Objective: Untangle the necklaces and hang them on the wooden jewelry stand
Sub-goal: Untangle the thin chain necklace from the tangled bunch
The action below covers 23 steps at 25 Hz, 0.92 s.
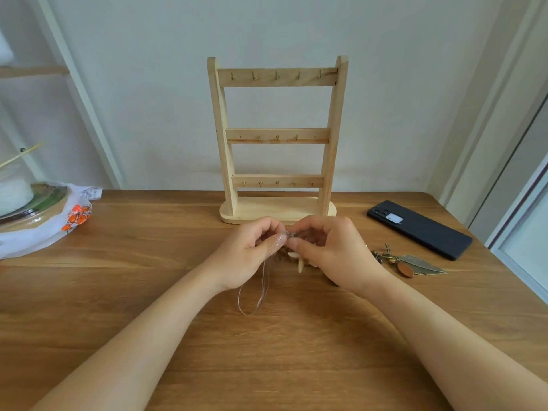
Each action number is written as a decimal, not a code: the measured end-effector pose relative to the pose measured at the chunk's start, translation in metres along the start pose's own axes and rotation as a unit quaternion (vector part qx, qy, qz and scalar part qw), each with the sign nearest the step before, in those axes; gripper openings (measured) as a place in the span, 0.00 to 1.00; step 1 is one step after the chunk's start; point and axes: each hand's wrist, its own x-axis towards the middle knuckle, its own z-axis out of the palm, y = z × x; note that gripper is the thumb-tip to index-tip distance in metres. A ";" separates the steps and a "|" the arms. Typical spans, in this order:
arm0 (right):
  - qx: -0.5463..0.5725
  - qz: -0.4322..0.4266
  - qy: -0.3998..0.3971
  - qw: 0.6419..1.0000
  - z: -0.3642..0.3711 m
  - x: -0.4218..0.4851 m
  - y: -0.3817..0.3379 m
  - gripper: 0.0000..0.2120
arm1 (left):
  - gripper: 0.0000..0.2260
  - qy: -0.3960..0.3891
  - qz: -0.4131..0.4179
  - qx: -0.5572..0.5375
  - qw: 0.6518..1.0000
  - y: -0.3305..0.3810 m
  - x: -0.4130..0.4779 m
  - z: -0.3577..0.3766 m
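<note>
A wooden jewelry stand [278, 137] with three hooked rails stands at the back middle of the table; every hook is bare. Just in front of its base, my left hand [249, 253] and my right hand [335, 253] meet, both pinching the clasp end of a thin clear-cord necklace [262, 287]. Its loop hangs from my left fingers down to the table. Pale shell-like pendants [298, 261] show under my right fingers. A second necklace with a metal feather and a brown oval pendant [415, 264] lies to the right of my right hand.
A black phone [419, 228] lies at the back right of the wooden table [148, 292]. At the left edge a white plastic bag with orange print [59, 223] holds a round container. The table's right edge runs close behind the phone.
</note>
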 end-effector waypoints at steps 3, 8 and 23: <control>0.057 0.025 -0.010 0.998 -0.001 -0.001 -0.003 0.04 | 0.09 -0.001 0.004 0.018 1.000 0.000 -0.002 -0.001; 0.018 -0.003 -0.030 0.999 -0.002 0.000 -0.005 0.02 | 0.07 0.009 0.010 0.099 0.995 0.009 -0.006 0.002; 0.226 0.083 0.003 0.971 0.004 0.001 -0.011 0.06 | 0.02 0.120 -0.056 -0.159 0.978 0.017 -0.003 0.016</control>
